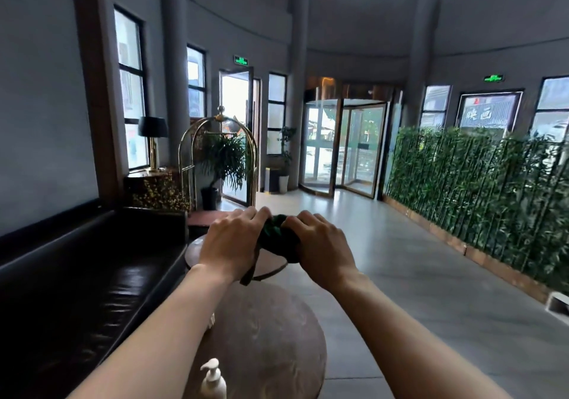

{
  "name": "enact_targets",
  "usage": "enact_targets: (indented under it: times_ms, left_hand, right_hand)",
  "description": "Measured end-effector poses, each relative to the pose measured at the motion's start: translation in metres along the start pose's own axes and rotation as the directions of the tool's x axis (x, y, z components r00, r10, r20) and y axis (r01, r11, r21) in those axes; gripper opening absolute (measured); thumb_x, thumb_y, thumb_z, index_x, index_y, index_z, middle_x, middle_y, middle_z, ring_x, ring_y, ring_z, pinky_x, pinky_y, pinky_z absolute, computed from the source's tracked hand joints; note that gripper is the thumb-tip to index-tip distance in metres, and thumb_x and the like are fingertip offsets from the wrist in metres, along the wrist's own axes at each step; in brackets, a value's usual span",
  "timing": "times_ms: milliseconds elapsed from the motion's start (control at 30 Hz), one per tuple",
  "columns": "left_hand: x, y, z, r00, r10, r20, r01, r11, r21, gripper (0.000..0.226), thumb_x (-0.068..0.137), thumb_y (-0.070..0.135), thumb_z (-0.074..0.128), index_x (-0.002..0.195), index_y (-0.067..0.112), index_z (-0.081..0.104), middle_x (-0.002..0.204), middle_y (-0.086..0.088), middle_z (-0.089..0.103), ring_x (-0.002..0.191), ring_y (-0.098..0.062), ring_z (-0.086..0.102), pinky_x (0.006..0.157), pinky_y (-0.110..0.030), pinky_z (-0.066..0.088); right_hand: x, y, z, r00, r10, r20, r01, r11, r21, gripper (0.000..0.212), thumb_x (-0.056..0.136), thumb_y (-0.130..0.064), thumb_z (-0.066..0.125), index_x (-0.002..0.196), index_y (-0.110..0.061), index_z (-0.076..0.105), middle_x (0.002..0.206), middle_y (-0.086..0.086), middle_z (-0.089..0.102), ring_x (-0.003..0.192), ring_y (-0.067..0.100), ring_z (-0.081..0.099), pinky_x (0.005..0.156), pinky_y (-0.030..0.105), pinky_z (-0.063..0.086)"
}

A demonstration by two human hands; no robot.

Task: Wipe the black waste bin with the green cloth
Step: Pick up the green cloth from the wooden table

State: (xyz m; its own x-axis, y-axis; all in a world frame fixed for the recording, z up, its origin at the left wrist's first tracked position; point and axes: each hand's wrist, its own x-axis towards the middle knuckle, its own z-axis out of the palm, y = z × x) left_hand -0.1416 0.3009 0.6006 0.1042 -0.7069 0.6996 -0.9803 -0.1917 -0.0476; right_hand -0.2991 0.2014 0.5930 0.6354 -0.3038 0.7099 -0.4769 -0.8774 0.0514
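The green cloth (278, 238) is bunched up between both hands, held out in front of me above a small round table. My left hand (232, 243) grips its left side with a strip of cloth hanging below the palm. My right hand (320, 247) closes over its right side. A dark upright bin-like box (272, 180) stands far off by the revolving door, beside a white planter; I cannot tell whether it is the black waste bin.
A black leather sofa (77, 291) runs along the left wall. Two round tables (264, 337) stand below my arms, the near one carrying a white pump bottle (213, 380). A brass luggage cart (218, 158) stands ahead. Bamboo hedge (480, 189) lines the right. Tiled floor stretches to the revolving door (345, 146).
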Motion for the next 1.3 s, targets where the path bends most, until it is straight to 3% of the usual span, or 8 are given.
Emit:
enact_targets:
  times_ms: [300,533,600,700,800,933,1067,1300]
  left_hand:
    - [-0.047,0.03,0.034,0.978,-0.181,0.1,0.198,0.959,-0.201,0.042,0.08,0.025,0.069,0.116,0.039,0.052,0.102,0.008,0.069,0.091,-0.025,0.069,0.075,-0.04,0.052]
    - [-0.157,0.055,0.11,0.808,-0.4,0.432,0.566,0.731,-0.381,0.045,0.073,0.013,0.065,0.109,0.04,0.058,0.099,0.012,0.069,0.098,-0.02,0.067,0.084,-0.039,0.055]
    - [-0.195,0.062,0.137,0.739,-0.431,0.517,0.655,0.636,-0.407,0.043,0.073,0.008,0.066,0.107,0.036,0.063,0.093,0.015,0.067,0.097,-0.017,0.067,0.089,-0.037,0.053]
    - [-0.259,0.071,0.177,0.611,-0.468,0.638,0.785,0.463,-0.411,0.037,0.077,0.005,0.067,0.099,0.035,0.067,0.088,0.016,0.072,0.085,0.004,0.067,0.075,-0.014,0.051]
    - [-0.323,0.085,0.213,0.469,-0.507,0.723,0.883,0.253,-0.396,0.034,0.081,0.001,0.068,0.092,0.033,0.069,0.085,0.015,0.074,0.083,0.013,0.065,0.063,0.0,0.043]
    - [-0.415,0.117,0.257,0.243,-0.557,0.794,0.943,-0.057,-0.328,0.031,0.085,0.001,0.067,0.093,0.031,0.07,0.094,0.006,0.076,0.092,-0.01,0.071,0.081,-0.026,0.057]
    - [-0.489,0.152,0.291,0.017,-0.496,0.868,0.936,-0.298,-0.189,0.038,0.09,-0.003,0.052,0.105,0.027,0.07,0.105,-0.003,0.075,0.098,-0.018,0.072,0.088,-0.039,0.06]
    - [-0.618,0.183,0.329,-0.062,-0.25,0.966,0.923,-0.382,-0.04,0.035,0.105,0.011,0.042,0.126,0.023,0.066,0.128,-0.002,0.07,0.12,-0.014,0.065,0.097,-0.023,0.052]
  right_hand:
    - [-0.053,0.011,0.025,0.992,0.118,0.046,-0.125,0.973,0.192,0.035,0.084,-0.014,0.074,0.117,-0.021,0.067,0.109,0.001,0.068,0.093,0.029,0.064,0.071,0.042,0.055]
    - [-0.172,-0.011,0.11,0.858,0.418,0.298,-0.514,0.717,0.471,0.039,0.072,0.004,0.067,0.103,-0.021,0.074,0.098,-0.005,0.073,0.086,0.014,0.064,0.074,0.025,0.052]
    - [-0.215,-0.02,0.136,0.777,0.477,0.411,-0.63,0.58,0.517,0.039,0.072,0.008,0.065,0.098,-0.02,0.074,0.089,-0.006,0.075,0.08,0.008,0.068,0.071,0.019,0.054]
    - [-0.282,-0.038,0.175,0.593,0.532,0.604,-0.795,0.269,0.544,0.036,0.081,0.009,0.063,0.092,-0.024,0.073,0.08,0.0,0.075,0.069,0.015,0.076,0.058,0.036,0.064]
    - [-0.349,-0.061,0.208,0.435,0.55,0.713,-0.874,0.067,0.482,0.029,0.088,0.0,0.067,0.097,-0.027,0.072,0.087,0.0,0.077,0.082,0.021,0.077,0.07,0.046,0.065]
    - [-0.438,-0.103,0.243,0.235,0.433,0.87,-0.917,-0.197,0.346,0.024,0.09,-0.02,0.071,0.111,-0.032,0.068,0.104,-0.003,0.078,0.101,0.021,0.074,0.082,0.041,0.061]
    - [-0.511,-0.133,0.267,0.077,0.342,0.937,-0.896,-0.388,0.215,0.056,0.072,-0.052,0.082,0.122,-0.035,0.064,0.114,-0.005,0.077,0.106,0.017,0.074,0.08,0.036,0.06]
    - [-0.652,-0.163,0.318,-0.138,0.315,0.939,-0.8,-0.595,0.082,0.077,0.057,-0.039,0.098,0.124,-0.021,0.066,0.115,0.009,0.078,0.108,0.026,0.074,0.082,0.036,0.061]
